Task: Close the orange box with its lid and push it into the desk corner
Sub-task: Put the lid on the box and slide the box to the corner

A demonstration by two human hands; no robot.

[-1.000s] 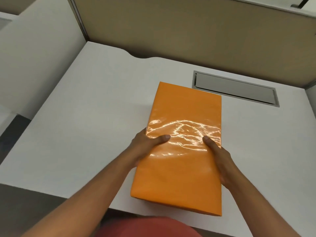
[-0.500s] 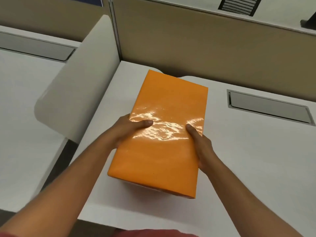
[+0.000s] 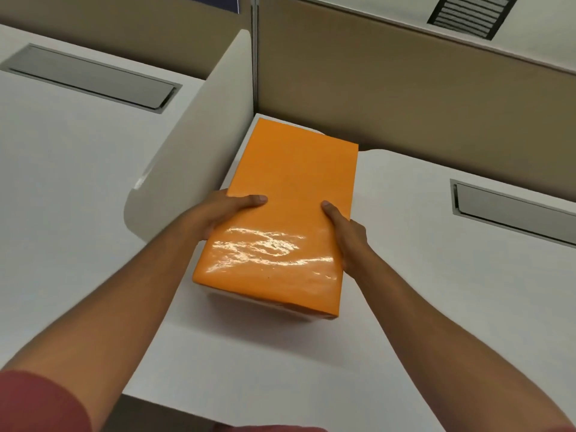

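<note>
The orange box (image 3: 290, 213) lies on the white desk (image 3: 420, 275) with its glossy lid on, long side pointing away from me. Its far left corner sits close to the back left corner of the desk, beside the white side divider (image 3: 193, 145) and the tan back partition (image 3: 405, 98). My left hand (image 3: 218, 213) grips the box's left side, thumb lying on the lid. My right hand (image 3: 346, 235) grips the right side in the same way. The fingers of both hands are hidden behind the box.
A grey cable hatch (image 3: 511, 210) is set into the desk at the right. Beyond the divider lies a neighbouring desk (image 3: 62, 182) with its own hatch (image 3: 90, 77). The near desk edge runs along the bottom.
The box has slid away from me and to the left, towards the back left corner, with both hands staying on its sides. The view has shifted left with it.
</note>
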